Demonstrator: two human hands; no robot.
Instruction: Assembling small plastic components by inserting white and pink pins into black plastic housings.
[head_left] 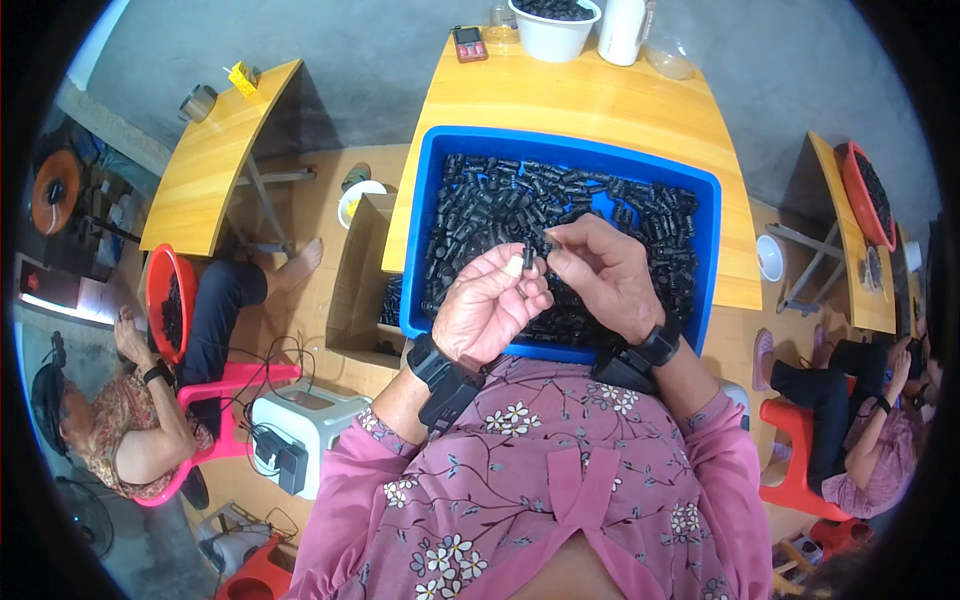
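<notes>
- Judging by how things are lying, the handling is going on mid-batch: one small black cylindrical piece (pixel 528 258) is being worked, while many loose black cylindrical pieces (pixel 480 215) are lying around; finished and waiting ones are not telling apart.
- The left hand (pixel 495 305) is clamping the single piece between thumb and fingers, above the blue rectangular plastic tray (pixel 570 141).
- The right hand (pixel 608 280) is holding thumb and forefinger close together just beside it; whether they are gripping anything, I cannot tell.
- The tray is resting on the yellow wood-grain desk (pixel 590 95), loose pieces covering most of its bottom, blue showing through in patches.
- On the desk's far end, a round white bowl (pixel 555 40) is holding heaped dark pieces.
- Beside the desk, a brown cardboard box (pixel 362 270) is containing more black pieces.
</notes>
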